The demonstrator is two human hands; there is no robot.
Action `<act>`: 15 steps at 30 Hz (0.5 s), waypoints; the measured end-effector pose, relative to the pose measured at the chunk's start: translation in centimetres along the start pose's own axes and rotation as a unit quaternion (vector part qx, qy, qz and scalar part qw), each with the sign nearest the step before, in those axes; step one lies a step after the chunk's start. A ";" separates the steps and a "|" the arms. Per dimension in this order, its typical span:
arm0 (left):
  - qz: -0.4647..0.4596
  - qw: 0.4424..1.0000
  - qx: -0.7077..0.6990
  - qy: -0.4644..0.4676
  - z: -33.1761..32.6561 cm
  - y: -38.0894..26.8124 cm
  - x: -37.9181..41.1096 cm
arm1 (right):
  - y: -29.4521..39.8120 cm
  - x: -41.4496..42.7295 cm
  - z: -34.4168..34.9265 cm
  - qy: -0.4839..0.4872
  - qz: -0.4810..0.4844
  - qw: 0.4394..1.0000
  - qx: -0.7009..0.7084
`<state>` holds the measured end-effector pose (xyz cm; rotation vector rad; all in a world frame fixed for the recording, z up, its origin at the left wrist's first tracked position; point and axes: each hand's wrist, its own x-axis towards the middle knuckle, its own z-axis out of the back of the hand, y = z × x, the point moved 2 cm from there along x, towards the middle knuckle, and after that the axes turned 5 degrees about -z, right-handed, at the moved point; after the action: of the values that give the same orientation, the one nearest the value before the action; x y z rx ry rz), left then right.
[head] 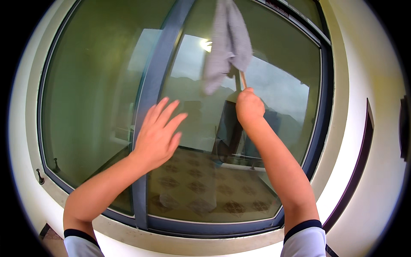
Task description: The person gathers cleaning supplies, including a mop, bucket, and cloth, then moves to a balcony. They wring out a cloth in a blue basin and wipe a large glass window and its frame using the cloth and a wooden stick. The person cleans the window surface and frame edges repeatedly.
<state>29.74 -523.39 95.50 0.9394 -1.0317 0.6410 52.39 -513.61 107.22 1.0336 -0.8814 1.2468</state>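
My right hand point(250, 104) grips a thin wooden stick point(243, 79) in front of the window. A grey cloth point(229, 45) hangs over the stick's upper part and hides its top end. The cloth is slightly blurred, and whether it touches the glass I cannot tell. My left hand point(157, 135) is raised with fingers spread, holding nothing. It overlaps the upright blue-grey frame bar point(159, 61) and part of the right window pane point(192, 128). Contact between this hand and the bar or the pane cannot be made out.
Left of the bar is another glass pane point(90, 96). A small dark metal hook or latch point(40, 176) sits on the sill at lower left. The pale stone surround point(337, 96) borders white walls. A dark strip point(356, 170) runs down the right wall. Patterned floor tiles point(199, 186) show in the glass.
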 end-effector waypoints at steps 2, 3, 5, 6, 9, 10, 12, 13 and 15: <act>0.005 0.998 -0.044 -0.035 0.3 0.2 2.5 | 2.2 -0.8 -0.2 -0.006 0.031 0.999 0.013; 0.006 0.996 -0.065 -0.062 0.1 0.3 4.3 | 2.7 -0.9 0.1 0.008 0.028 0.999 0.017; 0.021 0.992 -0.067 -0.107 -0.3 1.0 7.6 | 3.9 -1.3 0.5 0.020 0.042 0.999 0.025; 0.034 0.990 -0.056 -0.127 -0.8 1.6 9.4 | 4.1 -1.5 0.7 0.021 0.045 0.999 0.023; 0.070 0.984 -0.029 -0.164 -2.9 3.9 14.4 | 4.1 -2.1 1.3 0.030 0.040 0.999 0.021; 0.080 0.984 -0.020 -0.160 -3.5 4.4 15.9 | 4.3 -2.5 1.7 0.040 0.037 0.998 0.025; 0.097 0.983 -0.003 -0.154 -4.4 5.3 18.7 | 4.0 -3.3 2.5 0.051 0.033 0.998 0.027; 0.122 0.981 -0.019 -0.151 -4.8 5.9 20.2 | 3.8 -3.6 2.9 0.052 0.036 0.997 0.033; 0.175 0.972 -0.054 -0.149 -5.3 7.1 22.3 | 3.4 -4.4 3.0 0.033 0.057 0.996 0.067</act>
<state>35.02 -514.89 117.29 0.7773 -1.5074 0.7398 48.51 -517.71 104.42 1.0534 -0.8246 1.4449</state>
